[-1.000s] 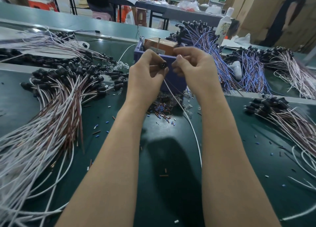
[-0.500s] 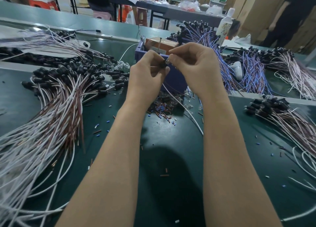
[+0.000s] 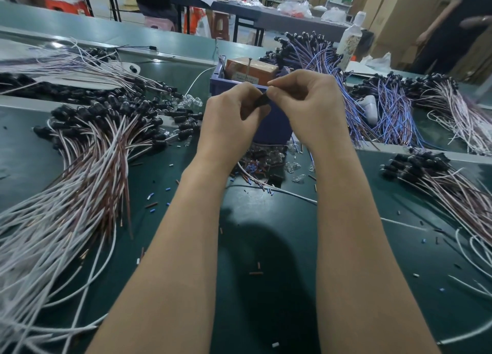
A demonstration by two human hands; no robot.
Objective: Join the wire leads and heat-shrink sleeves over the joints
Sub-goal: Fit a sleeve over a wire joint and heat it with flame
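Observation:
My left hand (image 3: 229,119) and my right hand (image 3: 311,106) meet above the green bench, in front of a purple bin (image 3: 274,124). Both pinch a short black sleeve (image 3: 262,100) between thumb and fingertips, left from below, right from above. A white wire lead (image 3: 287,192) trails on the bench below the hands and passes behind my right forearm; where it joins the sleeve is hidden by my palms.
A big fan of white and brown leads with black sleeved ends (image 3: 87,151) fills the left. Blue and white bundles (image 3: 383,108) lie back right, another sleeved bundle (image 3: 431,172) at right. Loose sleeves and wire scraps (image 3: 255,167) litter the green bench (image 3: 266,247). A box (image 3: 250,68) sits in the bin.
Both hands stayed together at the bin. My right fingertips closed onto the black sleeve, and the white lead now lies lower, along the bench.

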